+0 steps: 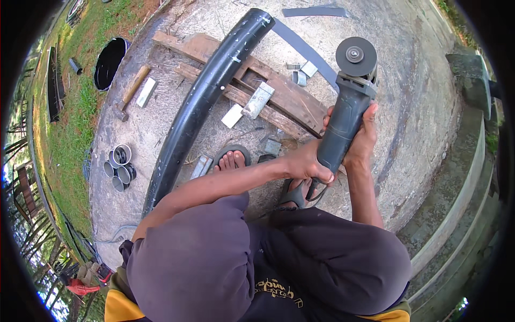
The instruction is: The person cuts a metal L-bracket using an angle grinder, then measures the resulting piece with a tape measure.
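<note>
An angle grinder point(343, 124) with a dark body is held in both hands, its round disc point(369, 64) pointing away from me at the far right. My left hand point(307, 162) wraps round the rear end, near the cord point(312, 190). Round the right side of the body, my right hand point(361, 138) is closed, its thumb along the casing. The disc looks still. To the left, a long black pipe point(194, 115) with pale scuffs lies slanting across a wooden frame of planks point(292, 99), apart from the grinder.
Pale metal blocks point(258, 100) lie on and around the planks. A hammer point(131, 92), a cluster of short pipe rings point(122, 154) and a black bucket point(111, 63) are at the left. Grey strips point(310, 51) lie beyond. Concrete steps point(456, 182) border the right. My sandalled feet point(232, 158) are close by.
</note>
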Motion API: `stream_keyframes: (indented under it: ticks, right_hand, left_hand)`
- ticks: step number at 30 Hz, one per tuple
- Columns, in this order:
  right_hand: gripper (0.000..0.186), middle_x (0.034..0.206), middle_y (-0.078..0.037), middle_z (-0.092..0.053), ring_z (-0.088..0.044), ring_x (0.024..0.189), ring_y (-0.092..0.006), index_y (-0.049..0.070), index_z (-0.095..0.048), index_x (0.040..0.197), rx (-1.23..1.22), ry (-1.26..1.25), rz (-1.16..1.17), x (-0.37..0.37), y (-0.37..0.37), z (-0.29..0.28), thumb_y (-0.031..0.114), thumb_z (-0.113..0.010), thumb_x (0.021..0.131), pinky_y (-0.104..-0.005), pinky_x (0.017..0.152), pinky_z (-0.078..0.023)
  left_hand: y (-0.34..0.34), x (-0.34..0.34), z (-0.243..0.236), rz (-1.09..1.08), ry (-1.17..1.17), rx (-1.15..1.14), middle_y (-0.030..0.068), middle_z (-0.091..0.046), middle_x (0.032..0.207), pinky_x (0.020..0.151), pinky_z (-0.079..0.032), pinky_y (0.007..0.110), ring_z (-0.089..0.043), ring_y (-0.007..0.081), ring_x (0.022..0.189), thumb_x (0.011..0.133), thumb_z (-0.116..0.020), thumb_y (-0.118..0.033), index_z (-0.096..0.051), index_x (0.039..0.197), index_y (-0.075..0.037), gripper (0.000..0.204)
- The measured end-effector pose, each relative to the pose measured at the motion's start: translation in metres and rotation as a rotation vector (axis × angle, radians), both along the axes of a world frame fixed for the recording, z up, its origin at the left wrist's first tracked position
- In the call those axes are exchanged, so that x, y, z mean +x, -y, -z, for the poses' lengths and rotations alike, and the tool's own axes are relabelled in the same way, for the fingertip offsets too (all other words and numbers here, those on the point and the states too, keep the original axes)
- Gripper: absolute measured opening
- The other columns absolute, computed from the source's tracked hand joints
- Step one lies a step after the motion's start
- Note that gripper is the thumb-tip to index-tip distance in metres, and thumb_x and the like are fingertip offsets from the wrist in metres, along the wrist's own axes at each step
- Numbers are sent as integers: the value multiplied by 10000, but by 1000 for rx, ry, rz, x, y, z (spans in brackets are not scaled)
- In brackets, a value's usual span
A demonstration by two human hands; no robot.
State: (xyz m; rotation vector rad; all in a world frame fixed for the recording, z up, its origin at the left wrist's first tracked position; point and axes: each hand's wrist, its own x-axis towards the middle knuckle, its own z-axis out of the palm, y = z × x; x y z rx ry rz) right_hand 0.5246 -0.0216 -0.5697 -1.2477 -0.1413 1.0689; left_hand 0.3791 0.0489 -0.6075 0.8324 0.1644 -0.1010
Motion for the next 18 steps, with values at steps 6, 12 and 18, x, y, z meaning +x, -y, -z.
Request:
stream_keyframes:
  ticks: [6,12,18]
  right_hand:
    - [717,966,-163,-712,-724,769,-235,-15,-590,1220,15,54,-19,0,-8,-6,666,-541,999,-362,662,-618]
    - [403,814,-109,-707,-697,646,-175,-12,-610,1083,-284,308,-158,34,-2,-18,227,-841,856,-303,591,-595]
    - [417,881,-114,-714,-718,679,-179,-26,-600,1127,-380,338,-140,45,6,-11,106,-841,814,-317,578,-586]
  left_hand:
    - [-18,-5,8,75,13,175,96,-742,891,739,-593,364,-733,194,790,778,-815,-285,-676,1088,26,460]
    - [-55,-49,-24,-333,-530,1275,217,-674,1056,796,-559,493,-707,374,945,872,-796,-519,-581,1316,10,723]
    - [-73,-80,42,-587,-698,1721,225,-610,1088,801,-530,563,-670,437,934,941,-747,-435,-607,1223,-4,533]
